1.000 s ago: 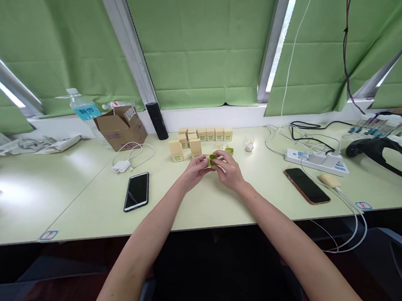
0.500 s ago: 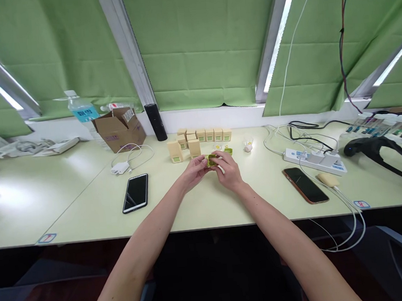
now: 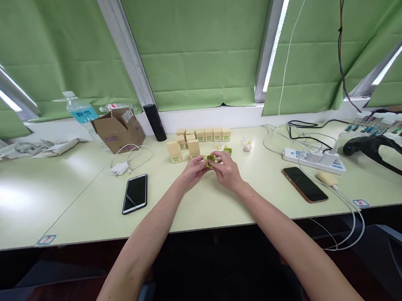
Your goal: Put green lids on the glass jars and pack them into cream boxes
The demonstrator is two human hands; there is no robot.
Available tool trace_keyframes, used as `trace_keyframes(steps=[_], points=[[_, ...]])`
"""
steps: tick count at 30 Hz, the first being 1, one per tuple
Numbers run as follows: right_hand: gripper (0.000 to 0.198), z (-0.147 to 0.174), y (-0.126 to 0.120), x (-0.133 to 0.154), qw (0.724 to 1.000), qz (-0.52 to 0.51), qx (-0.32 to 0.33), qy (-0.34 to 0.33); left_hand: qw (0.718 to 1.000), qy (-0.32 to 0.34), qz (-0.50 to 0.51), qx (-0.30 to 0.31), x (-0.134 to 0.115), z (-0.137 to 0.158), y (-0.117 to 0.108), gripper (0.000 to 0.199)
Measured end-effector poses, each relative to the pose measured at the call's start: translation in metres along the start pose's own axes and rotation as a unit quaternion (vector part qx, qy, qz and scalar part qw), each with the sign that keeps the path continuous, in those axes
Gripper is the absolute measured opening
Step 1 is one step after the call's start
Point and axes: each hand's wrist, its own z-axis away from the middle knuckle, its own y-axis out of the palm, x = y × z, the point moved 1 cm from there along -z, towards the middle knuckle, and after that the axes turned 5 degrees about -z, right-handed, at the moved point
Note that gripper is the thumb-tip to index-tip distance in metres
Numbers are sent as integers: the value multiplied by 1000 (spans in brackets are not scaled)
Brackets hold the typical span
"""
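Note:
Between my two hands is a small yellow-green box-like piece (image 3: 210, 160), its dark hollow side toward me; its exact kind is too small to tell. My left hand (image 3: 191, 173) grips it from the left with bent fingers. My right hand (image 3: 227, 170) holds its right side, the thumb pressed to it. Just past my right fingertips lies another green piece (image 3: 228, 150) and a small clear item with yellow in it (image 3: 216, 147). Beyond my hands stand several small tan cardboard boxes with green windows, the closest being one box (image 3: 194, 148) and another box (image 3: 174, 151).
A clear cup-like item (image 3: 247, 144) lies right of the boxes. Phones lie left (image 3: 135, 193) and right (image 3: 305, 184). A power strip (image 3: 313, 161) with cables, a black headset-like frame (image 3: 382, 155), a brown carton (image 3: 118, 130), a black cylinder (image 3: 154, 122) and a white charger (image 3: 120, 169) surround the workspace.
The green piece has turned slightly between my fingers, and my right fingers have shifted a little on it. The view has moved slightly; the other things stay in place.

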Motion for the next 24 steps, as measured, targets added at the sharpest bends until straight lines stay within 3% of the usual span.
trace_keyframes(steps=[7,24], points=[[26,-1,0,4,999,-17,-45,2,1000,7,10,15,-1,0,5,41],[24,-2,2,2,996,-75,-37,4,1000,-2,4,-4,0,0,3,41]])
